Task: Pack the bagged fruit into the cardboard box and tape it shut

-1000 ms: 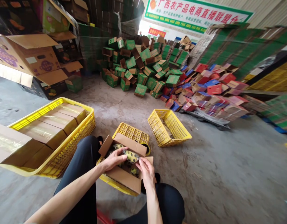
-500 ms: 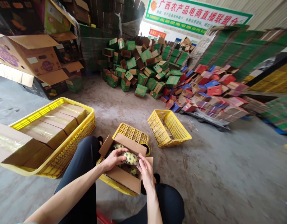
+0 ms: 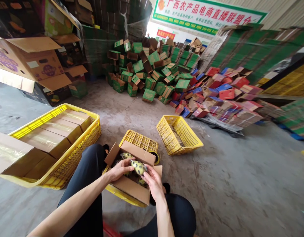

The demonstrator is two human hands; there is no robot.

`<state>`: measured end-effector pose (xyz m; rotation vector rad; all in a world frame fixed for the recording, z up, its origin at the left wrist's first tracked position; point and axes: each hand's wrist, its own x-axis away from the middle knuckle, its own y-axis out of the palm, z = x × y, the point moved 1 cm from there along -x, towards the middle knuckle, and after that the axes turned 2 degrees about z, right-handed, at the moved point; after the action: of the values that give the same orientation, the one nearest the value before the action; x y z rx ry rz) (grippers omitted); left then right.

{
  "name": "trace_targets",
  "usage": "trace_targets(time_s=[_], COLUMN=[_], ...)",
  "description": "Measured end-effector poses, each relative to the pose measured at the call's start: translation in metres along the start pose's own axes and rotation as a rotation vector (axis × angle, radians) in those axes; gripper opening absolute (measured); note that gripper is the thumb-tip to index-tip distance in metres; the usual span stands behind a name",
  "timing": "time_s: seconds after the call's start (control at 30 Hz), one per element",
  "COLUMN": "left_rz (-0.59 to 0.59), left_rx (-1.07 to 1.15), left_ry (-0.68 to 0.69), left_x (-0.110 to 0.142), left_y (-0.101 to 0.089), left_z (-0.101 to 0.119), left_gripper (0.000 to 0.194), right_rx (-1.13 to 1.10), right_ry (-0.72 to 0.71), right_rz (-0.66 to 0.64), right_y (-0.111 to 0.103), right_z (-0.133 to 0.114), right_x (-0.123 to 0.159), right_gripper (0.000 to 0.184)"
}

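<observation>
A small open cardboard box (image 3: 132, 187) sits on a yellow crate (image 3: 119, 194) between my knees. Over its opening I hold a wrapped yellow-green spotted fruit (image 3: 138, 167) with both hands. My left hand (image 3: 119, 169) is closed on its left end, fingers curled over the top. My right hand (image 3: 153, 181) grips its right end from below. More wrapped fruit (image 3: 126, 155) lies inside the box under my hands.
A big yellow crate (image 3: 75, 148) with taped brown cartons stands at my left. Two more yellow crates (image 3: 178, 135) lie on the concrete floor ahead. Piles of green, red and blue boxes (image 3: 166, 75) fill the back. Large open cartons (image 3: 31, 59) are stacked at far left.
The fruit has sunk a little toward the box and turned slightly. My right hand has slid under its right end; my left hand keeps its hold.
</observation>
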<state>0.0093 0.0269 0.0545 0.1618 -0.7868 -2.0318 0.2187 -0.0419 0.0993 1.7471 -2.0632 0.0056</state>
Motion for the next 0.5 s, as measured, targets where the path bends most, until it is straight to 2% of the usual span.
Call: trace_targets(time_s=[0.1,0.23,0.37,0.5], left_rz=[-0.020,-0.010,0.013,-0.022], left_rx=[0.020,0.091,0.146,0.165], left_ry=[-0.093,-0.165,-0.155,-0.101], left_x=[0.0039,0.0067,0.0067,0.0070], left_y=[0.0006,0.0020,0.0040,0.0072], left_z=[0.0001,0.0022,0.0057,0.0071], left_gripper=[0.065,0.072,0.079,0.100], right_rx=[0.008,0.058,0.075,0.031], right_ry=[-0.028,-0.062,-0.075,-0.062], right_rz=[-0.006,-0.035,-0.069,-0.063], right_y=[0.0023,0.0016,-0.0006,0.0019], right_z=[-0.0026,-0.0004,0.0020,-0.0035], right_x=[0.0012,0.0022,0.0020,0.0034], right_gripper=[0.056,0.053,0.040,0.043])
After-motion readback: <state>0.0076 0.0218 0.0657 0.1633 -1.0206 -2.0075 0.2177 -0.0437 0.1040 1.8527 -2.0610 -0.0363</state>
